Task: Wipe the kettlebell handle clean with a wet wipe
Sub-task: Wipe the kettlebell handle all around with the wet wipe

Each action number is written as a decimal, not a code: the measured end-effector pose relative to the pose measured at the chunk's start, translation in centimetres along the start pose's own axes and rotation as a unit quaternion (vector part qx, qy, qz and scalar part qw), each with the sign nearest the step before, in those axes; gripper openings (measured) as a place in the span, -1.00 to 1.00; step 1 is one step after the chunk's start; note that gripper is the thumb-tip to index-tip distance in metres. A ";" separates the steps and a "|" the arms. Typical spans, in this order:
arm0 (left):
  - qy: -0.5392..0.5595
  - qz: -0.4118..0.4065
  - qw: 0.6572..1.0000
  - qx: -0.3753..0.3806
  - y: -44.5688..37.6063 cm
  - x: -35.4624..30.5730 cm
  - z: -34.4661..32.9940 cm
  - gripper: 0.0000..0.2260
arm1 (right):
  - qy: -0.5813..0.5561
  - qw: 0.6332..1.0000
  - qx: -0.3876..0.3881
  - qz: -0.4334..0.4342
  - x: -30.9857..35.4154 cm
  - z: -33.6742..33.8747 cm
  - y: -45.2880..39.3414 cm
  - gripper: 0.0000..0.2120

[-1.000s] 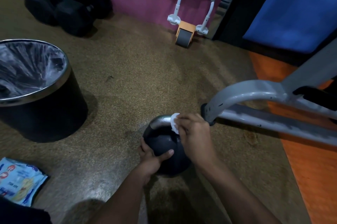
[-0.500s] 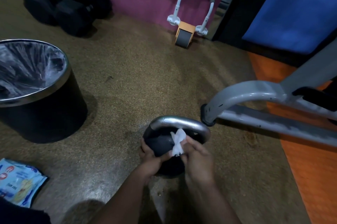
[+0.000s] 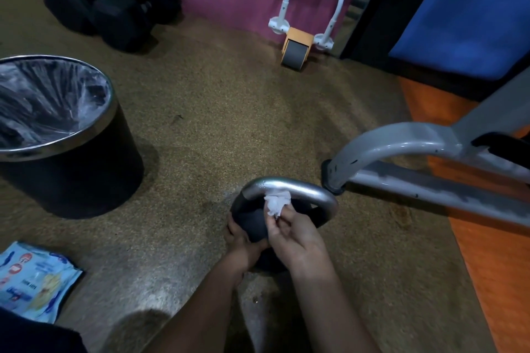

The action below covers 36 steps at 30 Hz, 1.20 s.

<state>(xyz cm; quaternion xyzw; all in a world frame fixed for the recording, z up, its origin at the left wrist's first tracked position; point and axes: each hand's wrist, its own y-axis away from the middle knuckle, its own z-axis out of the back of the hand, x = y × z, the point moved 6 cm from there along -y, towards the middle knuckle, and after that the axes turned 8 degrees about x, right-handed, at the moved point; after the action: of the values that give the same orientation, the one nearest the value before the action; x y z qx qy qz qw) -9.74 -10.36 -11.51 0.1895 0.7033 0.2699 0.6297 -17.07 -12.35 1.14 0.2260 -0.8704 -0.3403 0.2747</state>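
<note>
A black kettlebell (image 3: 253, 222) with a silver handle (image 3: 309, 190) stands on the speckled floor at centre bottom. My left hand (image 3: 243, 246) grips the ball's left side from below. My right hand (image 3: 298, 238) pinches a crumpled white wet wipe (image 3: 276, 203) and presses it against the underside of the handle's top bar, inside the loop. Part of the ball is hidden behind both hands.
A black bin (image 3: 66, 151) with a plastic liner stands at left. A blue wet-wipe pack (image 3: 31, 281) lies bottom left. A grey machine frame (image 3: 401, 160) has its foot right beside the handle. An orange ab roller (image 3: 296, 47) leans by the purple wall; dark dumbbells (image 3: 109, 8) lie top left.
My right hand left the top right of the handle, dropped inside the loop, and now pushes the wipe up against the bar's underside. My left hand stays on the ball.
</note>
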 end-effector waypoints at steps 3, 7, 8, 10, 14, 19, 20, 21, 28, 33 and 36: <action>0.036 -0.015 0.999 0.016 0.3 0.0 0.0 0.20 | -0.009 1.000 0.028 0.000 1.3 0.2 -0.1 -0.77; 0.015 -0.003 1.000 0.005 0.2 -0.1 0.0 0.17 | -0.007 1.000 0.009 0.002 0.5 -0.3 -0.6 -0.80; -0.005 0.004 1.000 -0.002 0.0 0.0 0.1 0.15 | 0.003 1.000 0.010 0.001 0.0 -0.2 -0.6 -0.81; -0.022 0.008 1.000 -0.008 -0.1 -0.1 0.2 0.14 | 0.045 0.999 0.019 0.002 -0.4 0.2 -0.2 -0.87; 0.009 0.001 1.000 -0.001 -0.1 0.2 0.1 0.15 | -0.067 0.998 0.016 -0.014 0.2 0.6 -0.3 -0.86; -0.002 0.006 1.000 -0.013 -0.5 0.6 0.1 0.16 | -0.093 0.995 -0.023 -0.019 -1.2 -0.2 -0.6 -0.72; -0.002 0.010 1.000 -0.008 -0.5 0.8 0.1 0.16 | -0.097 0.995 -0.023 -0.020 -1.4 -0.3 -0.3 -0.72; 0.003 0.012 1.000 -0.003 -0.6 1.0 0.2 0.17 | -0.105 0.994 -0.020 -0.022 -1.3 -0.4 -0.2 -0.73; -0.004 -0.007 1.000 0.000 -1.0 1.1 -0.1 0.01 | -0.116 0.993 -0.036 0.003 -1.3 -1.5 0.6 -0.72; 0.006 -0.013 0.999 0.031 -0.7 1.1 -0.3 0.14 | -0.100 0.994 -0.031 0.032 -1.5 -2.9 1.4 -0.69; 0.026 -0.005 1.000 0.014 -0.9 1.3 -0.2 0.17 | -0.043 0.991 0.005 0.125 1.3 -3.4 2.6 -0.68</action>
<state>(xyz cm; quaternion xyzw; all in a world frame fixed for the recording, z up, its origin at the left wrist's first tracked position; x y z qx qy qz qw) -10.10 -10.25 -13.07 0.1876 0.7244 0.2612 0.6098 -16.44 -13.02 5.50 0.1022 -0.9047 -0.3083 0.2759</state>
